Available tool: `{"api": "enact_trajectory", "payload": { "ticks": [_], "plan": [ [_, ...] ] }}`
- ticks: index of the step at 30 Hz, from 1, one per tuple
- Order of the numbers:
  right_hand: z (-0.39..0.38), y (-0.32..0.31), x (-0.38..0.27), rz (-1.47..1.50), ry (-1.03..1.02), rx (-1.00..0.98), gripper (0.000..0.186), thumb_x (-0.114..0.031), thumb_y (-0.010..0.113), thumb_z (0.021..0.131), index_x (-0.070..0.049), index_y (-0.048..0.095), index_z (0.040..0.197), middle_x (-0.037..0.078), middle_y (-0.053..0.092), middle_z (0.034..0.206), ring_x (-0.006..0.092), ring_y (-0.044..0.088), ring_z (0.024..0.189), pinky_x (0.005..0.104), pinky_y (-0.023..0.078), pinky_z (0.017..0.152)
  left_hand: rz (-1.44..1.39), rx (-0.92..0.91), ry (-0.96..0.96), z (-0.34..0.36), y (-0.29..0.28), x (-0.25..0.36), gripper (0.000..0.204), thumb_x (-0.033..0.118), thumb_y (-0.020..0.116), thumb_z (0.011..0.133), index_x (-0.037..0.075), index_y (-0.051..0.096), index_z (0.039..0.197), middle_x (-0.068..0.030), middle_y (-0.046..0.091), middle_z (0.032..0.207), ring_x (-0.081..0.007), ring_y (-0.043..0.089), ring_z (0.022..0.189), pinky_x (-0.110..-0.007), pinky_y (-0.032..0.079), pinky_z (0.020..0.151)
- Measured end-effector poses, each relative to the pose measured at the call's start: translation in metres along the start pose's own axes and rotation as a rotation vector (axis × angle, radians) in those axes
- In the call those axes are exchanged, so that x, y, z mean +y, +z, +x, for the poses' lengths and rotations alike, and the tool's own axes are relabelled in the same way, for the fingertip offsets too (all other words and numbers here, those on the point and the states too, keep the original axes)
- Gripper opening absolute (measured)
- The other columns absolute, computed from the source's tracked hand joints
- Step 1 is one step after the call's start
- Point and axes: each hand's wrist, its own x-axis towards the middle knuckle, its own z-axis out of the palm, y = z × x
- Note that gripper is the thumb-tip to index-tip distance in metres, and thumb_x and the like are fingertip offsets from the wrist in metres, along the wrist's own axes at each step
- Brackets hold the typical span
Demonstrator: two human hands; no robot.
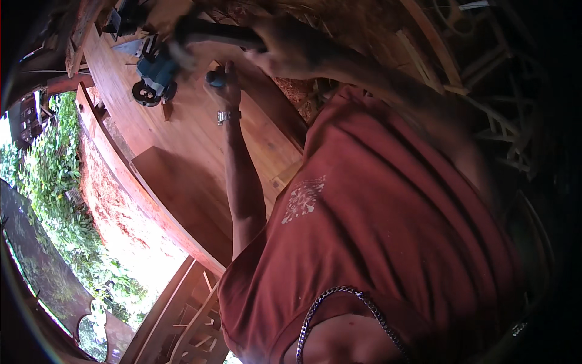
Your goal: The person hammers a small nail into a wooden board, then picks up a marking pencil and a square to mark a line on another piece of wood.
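My left hand [225, 91], with a metal watch [228, 118] at the wrist, grips a short blue-handled tool [215, 77] over the wooden board [190, 134]; its working end cannot be made out. My right hand [267, 48], blurred by motion, is closed on a dark hammer-like tool [218, 31], whose blurred head is above and left of my left hand. A teal power tool [156, 76] with a black round part rests on the board to the left of my left hand.
Another dark tool [121, 21] lies at the board's far end. A long plank [167, 215] runs along the left side, with foliage [42, 158] beyond. Wood pieces [421, 51] lie at the right, wooden frames [194, 321] at lower left.
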Motion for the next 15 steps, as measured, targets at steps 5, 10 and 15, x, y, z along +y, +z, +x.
{"api": "enact_trajectory", "payload": {
  "ticks": [5,10,15],
  "plan": [
    [0.041,0.008,-0.063,-0.021,-0.45,0.358,0.034,-0.019,0.066,0.086,0.0,0.051,0.11,0.016,0.063,0.07,0.0324,0.067,0.063,0.0427,0.055,0.059,0.184,0.135,0.443,-0.001,-0.004,-0.022,0.033,0.028,0.065,0.088,-0.003,0.06,0.075,-0.0089,0.056,0.061,-0.0196,0.049,0.055,-0.034,0.044,0.055],
    [0.002,0.057,0.025,-0.229,-0.208,0.079,0.042,-0.012,0.066,0.081,-0.006,0.05,0.12,0.018,0.064,0.075,0.0357,0.067,0.065,0.0455,0.054,0.056,0.254,-0.018,0.354,0.0,-0.001,-0.064,0.03,0.028,0.068,0.084,-0.001,0.063,0.089,-0.0144,0.066,0.09,-0.0251,0.059,0.076,-0.035,0.047,0.068],
    [-0.023,0.06,0.037,-0.278,-0.175,-0.133,0.032,-0.012,0.056,0.083,0.002,0.053,0.112,0.024,0.064,0.075,0.0403,0.067,0.069,0.0501,0.054,0.061,0.043,0.159,0.421,0.012,-0.02,-0.131,0.022,0.026,0.064,0.095,0.005,0.071,0.095,-0.0029,0.07,0.083,-0.0159,0.064,0.07,-0.032,0.05,0.059]
  ]
}}
